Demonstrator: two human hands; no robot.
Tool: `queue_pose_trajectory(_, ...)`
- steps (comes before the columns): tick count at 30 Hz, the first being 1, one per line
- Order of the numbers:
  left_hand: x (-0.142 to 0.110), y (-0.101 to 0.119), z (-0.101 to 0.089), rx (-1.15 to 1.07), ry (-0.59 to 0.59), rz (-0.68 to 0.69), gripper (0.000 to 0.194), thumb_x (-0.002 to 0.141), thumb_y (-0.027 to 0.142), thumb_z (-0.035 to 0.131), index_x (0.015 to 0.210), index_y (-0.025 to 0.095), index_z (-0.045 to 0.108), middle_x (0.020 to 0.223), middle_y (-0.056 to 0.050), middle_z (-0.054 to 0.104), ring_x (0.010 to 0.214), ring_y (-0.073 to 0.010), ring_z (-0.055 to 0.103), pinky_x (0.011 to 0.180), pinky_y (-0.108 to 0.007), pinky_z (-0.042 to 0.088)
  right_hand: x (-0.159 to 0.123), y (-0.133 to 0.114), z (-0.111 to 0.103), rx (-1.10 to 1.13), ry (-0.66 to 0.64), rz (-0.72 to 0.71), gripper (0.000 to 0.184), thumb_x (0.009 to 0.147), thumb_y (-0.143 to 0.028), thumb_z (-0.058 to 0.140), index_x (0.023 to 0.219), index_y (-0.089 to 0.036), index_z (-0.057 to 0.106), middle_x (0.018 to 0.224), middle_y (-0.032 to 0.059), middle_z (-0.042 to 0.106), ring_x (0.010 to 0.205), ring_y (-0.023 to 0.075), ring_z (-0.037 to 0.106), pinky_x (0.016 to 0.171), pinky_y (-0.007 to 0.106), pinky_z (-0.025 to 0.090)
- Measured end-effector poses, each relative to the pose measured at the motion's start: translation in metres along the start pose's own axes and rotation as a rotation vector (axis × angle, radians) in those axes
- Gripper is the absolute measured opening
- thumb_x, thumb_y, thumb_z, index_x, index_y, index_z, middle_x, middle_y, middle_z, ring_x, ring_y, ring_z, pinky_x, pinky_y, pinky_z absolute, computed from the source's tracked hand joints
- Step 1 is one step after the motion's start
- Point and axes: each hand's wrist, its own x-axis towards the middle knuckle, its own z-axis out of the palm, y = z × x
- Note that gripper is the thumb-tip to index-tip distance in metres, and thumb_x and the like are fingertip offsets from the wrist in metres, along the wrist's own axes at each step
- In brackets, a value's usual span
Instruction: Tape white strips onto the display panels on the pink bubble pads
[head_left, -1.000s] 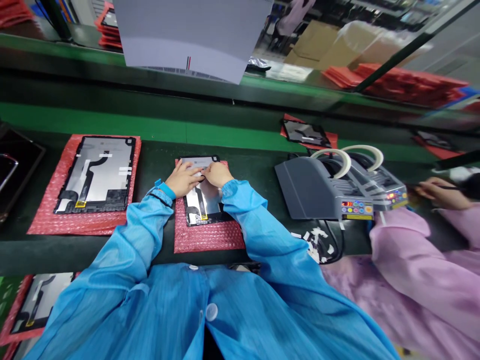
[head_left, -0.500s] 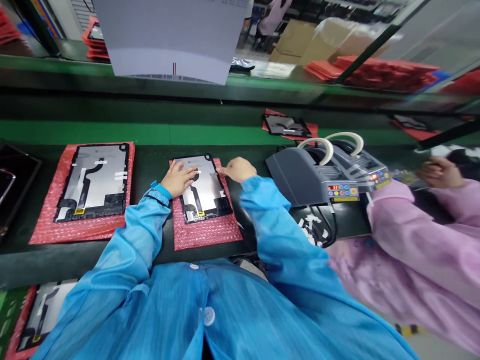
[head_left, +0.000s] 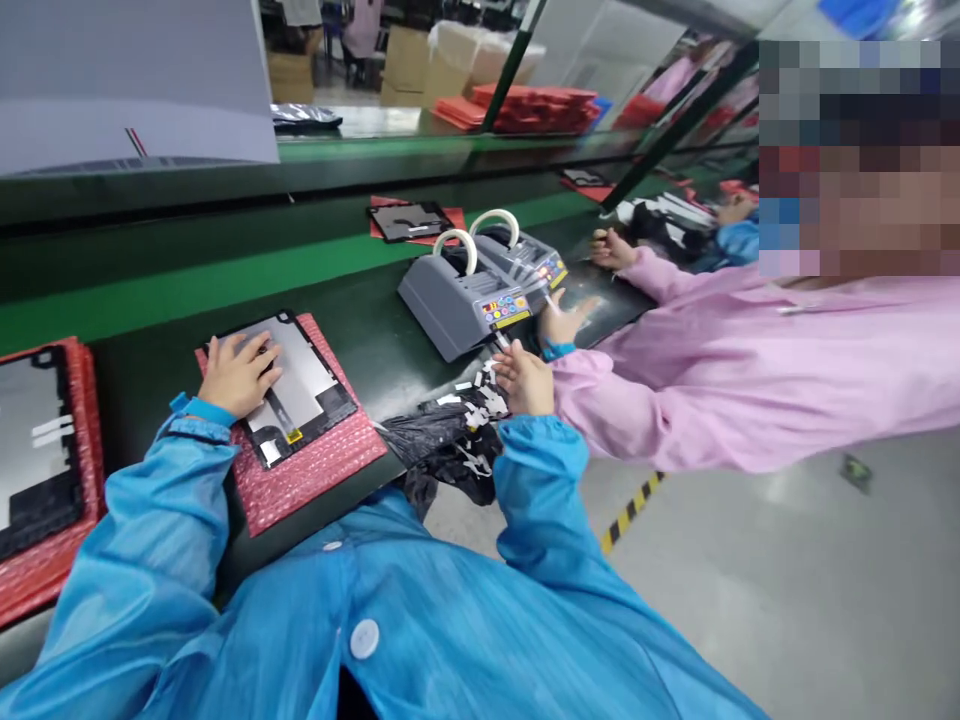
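- Tablet panel [head_left: 306, 385] on red bubble wrap [head_left: 319, 482], atop the dark tabletop [head_left: 371, 345];
- Left hand [head_left: 238, 377] open on the panel, fingers spread;
- Right hand [head_left: 528, 382] near a grey tape dispenser [head_left: 448, 308], fingers curled by a white strip [head_left: 501, 341]; cannot tell whether gripping it

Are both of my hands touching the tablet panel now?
No, only your left hand lies on the tablet panel; your right hand is by the near gray tape dispenser.

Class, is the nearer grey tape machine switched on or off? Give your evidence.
On: the nearer grey tape machine has red digits glowing on its front panel.
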Motion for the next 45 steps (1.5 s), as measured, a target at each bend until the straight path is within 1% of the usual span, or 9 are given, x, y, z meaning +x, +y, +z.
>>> queue_pose_trajectory(4, 0.001, 0.019, -0.007, 0.004, 0.046, 0.004, 0.040, 0.085, 0.034, 0.044, 0.121, 0.027, 0.060, 0.138, -0.010, 0.049, 0.125, -0.0383, 0.038, 0.103, -0.070, 0.019, 0.007, 0.001, 0.008, -0.029, 0.076, -0.145, 0.028, 0.065, -0.041, 0.065, 0.064, -0.018, 0.050, 0.057, -0.0022, 0.054, 0.051, 0.0080, 0.049, 0.043, 0.018, 0.035)
queue_pose_trajectory(8, 0.005, 0.063, -0.013, -0.061, 0.006, 0.218, 0.042, 0.085, 0.032, 0.046, 0.125, 0.022, 0.057, 0.137, -0.012, 0.050, 0.124, -0.0344, 0.041, 0.105, -0.063, 0.027, 0.004, 0.012, 0.003, -0.096, 0.175, -0.295, 0.029, 0.068, -0.046, 0.059, 0.067, -0.019, 0.049, 0.062, -0.0015, 0.056, 0.056, 0.0094, 0.051, 0.047, 0.020, 0.038)
queue_pose_trajectory(11, 0.010, 0.089, -0.009, -0.113, -0.047, 0.388, 0.036, 0.088, 0.030, 0.044, 0.117, 0.019, 0.061, 0.126, -0.013, 0.058, 0.119, -0.0290, 0.047, 0.106, -0.056, 0.032, 0.004, 0.016, 0.002, -0.029, 0.164, -0.283, 0.036, 0.068, -0.054, 0.057, 0.073, -0.021, 0.045, 0.069, -0.0005, 0.059, 0.059, 0.0095, 0.054, 0.046, 0.019, 0.038)
queue_pose_trajectory(15, 0.014, 0.096, 0.001, -0.128, -0.118, 0.482, 0.028, 0.090, 0.028, 0.041, 0.096, 0.017, 0.067, 0.104, -0.011, 0.065, 0.105, -0.0236, 0.055, 0.106, -0.050, 0.035, 0.008, 0.012, 0.006, 0.078, 0.160, -0.245, 0.043, 0.065, -0.057, 0.060, 0.081, -0.022, 0.040, 0.073, -0.0004, 0.061, 0.059, 0.0092, 0.057, 0.044, 0.017, 0.035)
queue_pose_trajectory(26, 0.012, 0.093, 0.001, -0.318, -0.046, 0.412, 0.024, 0.089, 0.030, 0.045, 0.093, 0.017, 0.065, 0.098, -0.011, 0.061, 0.097, -0.0233, 0.053, 0.092, -0.044, 0.045, 0.023, 0.013, 0.014, 0.093, 0.173, -0.212, 0.051, 0.058, -0.039, 0.067, 0.085, -0.025, 0.026, 0.070, -0.0060, 0.055, 0.060, 0.0102, 0.057, 0.045, 0.018, 0.033)
queue_pose_trajectory(32, 0.018, 0.099, -0.014, -0.472, 0.066, 0.246, 0.020, 0.086, 0.029, 0.049, 0.087, 0.018, 0.065, 0.090, -0.007, 0.065, 0.091, -0.0218, 0.056, 0.089, -0.043, 0.045, 0.004, 0.001, 0.011, -0.053, 0.174, -0.409, 0.045, 0.063, -0.028, 0.062, 0.088, -0.026, 0.025, 0.067, -0.0094, 0.051, 0.060, 0.0091, 0.055, 0.064, 0.025, 0.045)
queue_pose_trajectory(35, 0.018, 0.108, -0.026, -0.624, 0.038, 0.200, 0.022, 0.086, 0.033, 0.051, 0.085, 0.017, 0.066, 0.084, -0.005, 0.066, 0.081, -0.0179, 0.058, 0.082, -0.037, 0.047, -0.033, -0.012, 0.016, -0.084, -0.001, -0.487, 0.046, 0.064, -0.027, 0.064, 0.092, -0.026, 0.027, 0.069, -0.0076, 0.054, 0.061, 0.0102, 0.056, 0.065, 0.026, 0.045)
queue_pose_trajectory(39, 0.017, 0.119, -0.037, -0.801, 0.025, 0.165, 0.028, 0.083, 0.041, 0.058, 0.090, 0.016, 0.066, 0.084, -0.005, 0.067, 0.077, -0.0151, 0.060, 0.073, -0.029, 0.048, -0.077, -0.021, 0.048, -0.077, -0.435, -0.389, 0.051, 0.064, -0.029, 0.070, 0.095, -0.026, 0.030, 0.068, -0.0074, 0.055, 0.062, 0.0118, 0.058, 0.063, 0.027, 0.046)
queue_pose_trajectory(45, 0.007, 0.100, -0.036, -0.858, 0.024, 0.081, 0.026, 0.081, 0.038, 0.060, 0.070, 0.015, 0.061, 0.072, -0.002, 0.064, 0.069, -0.0125, 0.057, 0.067, -0.025, 0.046, -0.100, -0.016, 0.105, -0.127, -0.868, -0.329, 0.051, 0.065, -0.038, 0.072, 0.095, -0.026, 0.032, 0.067, -0.0082, 0.057, 0.059, 0.0110, 0.059, 0.060, 0.027, 0.047)
